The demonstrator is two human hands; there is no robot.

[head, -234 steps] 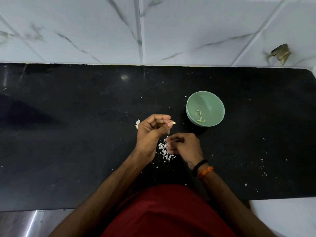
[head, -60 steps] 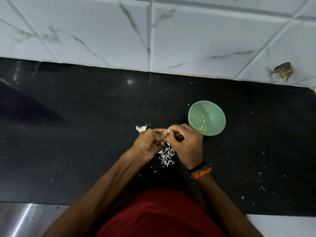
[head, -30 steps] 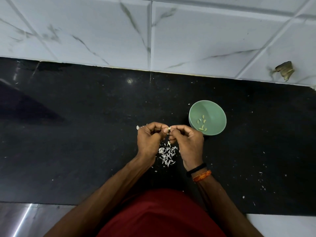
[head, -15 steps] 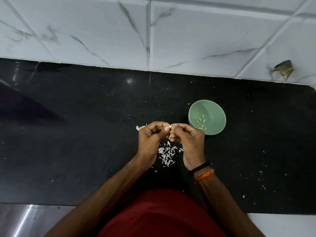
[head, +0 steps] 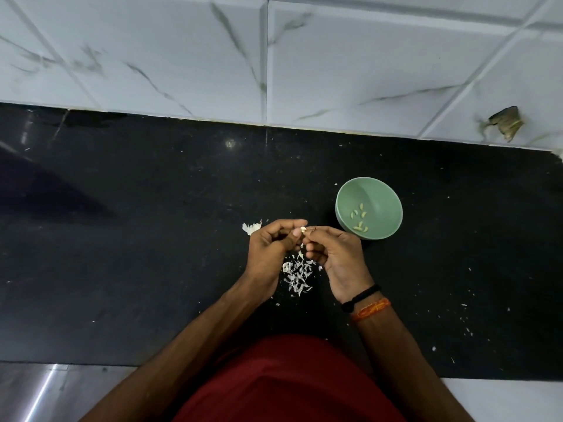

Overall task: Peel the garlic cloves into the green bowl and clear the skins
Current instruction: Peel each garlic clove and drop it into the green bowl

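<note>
- Garlic clove [head: 303, 229] pinched between left hand [head: 268, 254] and right hand [head: 338, 257] fingertips.
- Green bowl [head: 382, 190] just right; skins [head: 298, 274] beneath; black surface [head: 137, 239] open leftward.

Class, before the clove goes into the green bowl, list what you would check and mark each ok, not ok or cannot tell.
1. Garlic clove pinched by left hand: ok.
2. Right hand grip on its skin: cannot tell.
3. Clove fully peeled: cannot tell.
4. Green bowl upright beside the right hand: ok.
5. Skins cleared from countertop: not ok.
</note>
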